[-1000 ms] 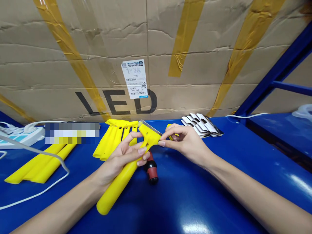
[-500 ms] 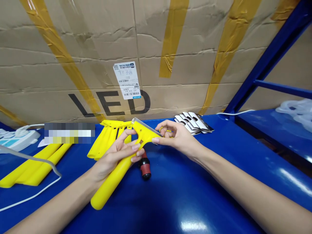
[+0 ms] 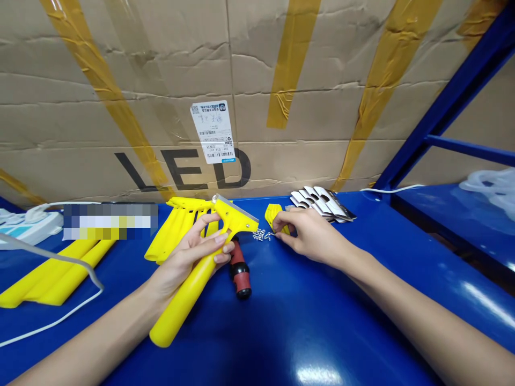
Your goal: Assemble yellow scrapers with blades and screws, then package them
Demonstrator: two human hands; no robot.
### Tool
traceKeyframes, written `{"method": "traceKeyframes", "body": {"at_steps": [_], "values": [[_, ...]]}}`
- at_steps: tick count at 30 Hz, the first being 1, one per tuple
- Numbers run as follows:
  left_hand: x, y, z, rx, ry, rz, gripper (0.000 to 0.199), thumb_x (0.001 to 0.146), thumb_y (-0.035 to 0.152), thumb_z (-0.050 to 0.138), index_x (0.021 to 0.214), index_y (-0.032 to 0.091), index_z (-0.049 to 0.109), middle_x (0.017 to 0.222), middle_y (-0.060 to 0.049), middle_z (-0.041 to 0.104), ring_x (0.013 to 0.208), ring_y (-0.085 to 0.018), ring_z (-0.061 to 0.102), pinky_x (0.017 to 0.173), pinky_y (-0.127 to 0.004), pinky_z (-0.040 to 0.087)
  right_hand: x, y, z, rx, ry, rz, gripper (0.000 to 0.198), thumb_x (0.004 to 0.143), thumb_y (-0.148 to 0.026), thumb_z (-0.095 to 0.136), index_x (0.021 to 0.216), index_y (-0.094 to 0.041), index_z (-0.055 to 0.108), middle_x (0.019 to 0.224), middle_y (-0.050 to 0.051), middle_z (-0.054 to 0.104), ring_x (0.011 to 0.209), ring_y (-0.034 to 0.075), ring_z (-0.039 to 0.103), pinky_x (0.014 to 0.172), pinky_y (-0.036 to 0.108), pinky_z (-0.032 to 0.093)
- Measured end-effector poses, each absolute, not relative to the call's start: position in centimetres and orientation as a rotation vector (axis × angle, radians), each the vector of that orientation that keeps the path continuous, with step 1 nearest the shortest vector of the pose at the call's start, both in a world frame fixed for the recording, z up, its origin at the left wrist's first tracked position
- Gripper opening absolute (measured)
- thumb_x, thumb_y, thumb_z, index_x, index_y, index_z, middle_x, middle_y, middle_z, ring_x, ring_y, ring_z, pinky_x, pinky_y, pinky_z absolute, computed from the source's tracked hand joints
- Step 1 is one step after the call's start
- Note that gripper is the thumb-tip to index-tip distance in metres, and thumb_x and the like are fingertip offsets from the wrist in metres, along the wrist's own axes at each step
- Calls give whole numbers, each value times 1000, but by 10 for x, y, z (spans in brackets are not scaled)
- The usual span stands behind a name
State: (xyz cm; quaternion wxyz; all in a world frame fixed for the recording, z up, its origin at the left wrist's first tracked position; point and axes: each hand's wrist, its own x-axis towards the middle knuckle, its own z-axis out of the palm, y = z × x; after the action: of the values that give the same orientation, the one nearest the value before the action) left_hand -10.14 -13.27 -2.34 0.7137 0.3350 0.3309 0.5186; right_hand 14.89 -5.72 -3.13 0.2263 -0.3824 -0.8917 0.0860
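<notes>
My left hand (image 3: 189,257) is closed around a yellow scraper (image 3: 189,289), its handle pointing down toward me and its head tilted up. A metal strip runs along the top of the head, and a small screw shows at its right end. Just right of the head lies a pile of small silver screws (image 3: 259,235). At the pile's right side my right hand (image 3: 308,233) pinches what looks like one screw, mostly hidden by the fingertips. Behind those fingers sit small stacked yellow pieces (image 3: 273,212). A red and black screwdriver handle (image 3: 241,276) lies below the scraper head.
More yellow scraper handles (image 3: 173,236) lie behind my left hand, others (image 3: 68,273) at far left beside a white cable (image 3: 76,316) and power strip (image 3: 34,230). White-and-black packets (image 3: 322,202) lie at the back right. A large cardboard box (image 3: 169,107) stands behind the blue table (image 3: 322,321).
My right hand has left the scraper's head and moved right and down to the screw pile. The screw at the head's right end now shows. My left hand keeps holding the scraper, shifted slightly left.
</notes>
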Motion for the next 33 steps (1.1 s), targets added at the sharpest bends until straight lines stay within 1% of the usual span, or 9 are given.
{"method": "traceKeyframes", "body": {"at_steps": [5, 9, 13, 16, 19, 21, 26, 29, 33], "values": [[-101, -134, -22, 767, 754, 1136, 47, 80, 9, 74, 111, 27, 44, 70, -2, 62, 59, -9, 56, 61, -16, 45, 140, -58, -34, -1040, -2547, 134, 13, 85, -8, 59, 88, -18, 67, 81, 5, 71, 80, 20, 62, 70, 29, 41], [-102, -134, -23, 765, 756, 1131, 46, 81, 8, 73, 112, 27, 44, 71, -2, 62, 60, -9, 57, 62, -16, 46, 136, -59, -30, -1075, -2598, 177, 17, 81, -6, 60, 88, -17, 70, 77, 4, 73, 73, 18, 62, 68, 28, 39], [-101, -133, -25, 754, 736, 1134, 46, 81, 6, 72, 112, 27, 45, 76, -1, 61, 62, -9, 58, 62, -17, 47, 136, -63, -25, -1115, -2642, 155, 15, 75, -8, 62, 81, -18, 72, 70, 3, 72, 64, 17, 60, 61, 29, 36], [-100, -134, -24, 738, 729, 1133, 46, 81, 5, 72, 112, 27, 46, 83, -2, 62, 63, -9, 58, 61, -18, 47, 139, -66, -18, -1069, -2596, 167, 18, 77, -9, 62, 84, -17, 76, 73, 5, 73, 66, 17, 61, 63, 29, 38], [-98, -135, -24, 729, 718, 1120, 43, 83, 5, 70, 112, 27, 47, 81, -2, 62, 62, -9, 57, 63, -18, 47, 145, -67, -11, -964, -2491, 267, 23, 82, -11, 60, 94, -17, 78, 89, 7, 77, 76, 19, 65, 71, 30, 45], [-98, -135, -24, 738, 711, 1115, 40, 84, 6, 69, 111, 27, 48, 78, -2, 61, 62, -8, 57, 64, -18, 48, 147, -66, -11, -906, -2429, 349, 23, 85, -11, 58, 97, -17, 78, 95, 7, 77, 80, 18, 66, 75, 31, 48], [-98, -133, -25, 778, 713, 1102, 38, 85, 10, 71, 111, 27, 49, 77, -2, 62, 62, -9, 57, 64, -18, 47, 147, -63, -18, -928, -2239, 560, 16, 88, -19, 62, 93, -19, 78, 87, 5, 78, 70, 16, 65, 67, 31, 49], [-97, -133, -23, 776, 716, 1082, 40, 84, 10, 72, 111, 28, 49, 76, -1, 62, 61, -8, 57, 63, -17, 46, 142, -65, -20, -928, -2011, 794, 12, 83, -27, 73, 88, -18, 78, 83, 5, 78, 71, 18, 67, 68, 33, 53], [-92, -136, -18, 781, 759, 1094, 39, 82, 8, 74, 109, 24, 50, 82, -2, 62, 66, -10, 59, 59, -17, 44, 131, -70, -17, -869, -1716, 1030, 21, 71, -35, 84, 81, -17, 77, 82, 6, 78, 75, 20, 70, 71, 34, 56]]}}
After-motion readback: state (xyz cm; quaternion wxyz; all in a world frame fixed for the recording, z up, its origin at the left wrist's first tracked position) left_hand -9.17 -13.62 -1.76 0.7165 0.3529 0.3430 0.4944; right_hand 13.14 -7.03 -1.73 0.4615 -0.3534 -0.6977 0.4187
